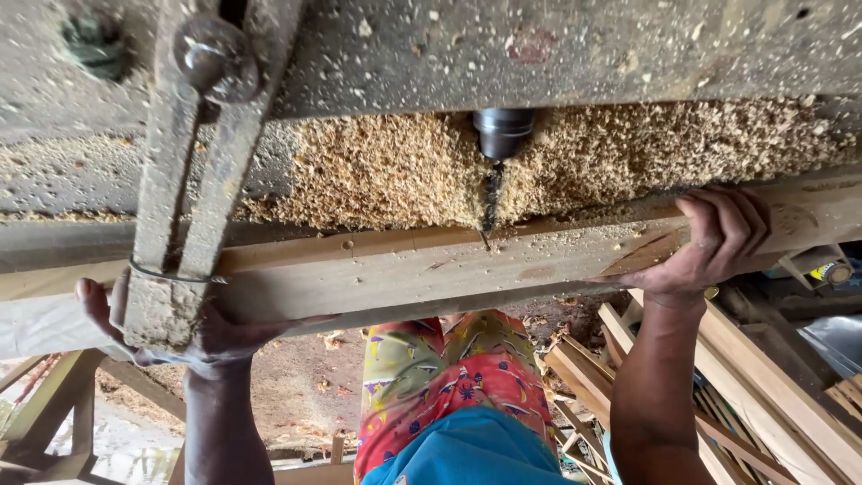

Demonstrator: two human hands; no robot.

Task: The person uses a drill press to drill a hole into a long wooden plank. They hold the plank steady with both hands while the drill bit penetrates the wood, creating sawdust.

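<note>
A long, pale, squared wooden beam (404,269) lay across the grey, dust-caked machine table (575,49), and everything else sat in relation to it. Above the beam's middle a dark metal drill chuck (503,132) hung with its twisted black bit (490,202) pointing down — the tip met the beam's upper edge, beside a small round hole (347,244) already in the wood. Behind the beam, banked against its far edge, lay a thick drift of tan sawdust and shavings (377,171). The person's right hand (709,247) was clamped over the beam toward its right end, fingers curled over the top edge and thumb underneath. The left hand (193,328) was at the beam's left end, pressed up under it with the fingers spread; a rusty forked iron lever (184,180), capped with a round knob and bound with wire near its foot, crossed in front of that hand and hid part of it, so the exact grip could not be told. The two hands were well apart. Below the beam showed the person's floral red-and-yellow cloth (449,377) — and, under its right end, a loose stack of pale timber offcuts (763,386).
</note>
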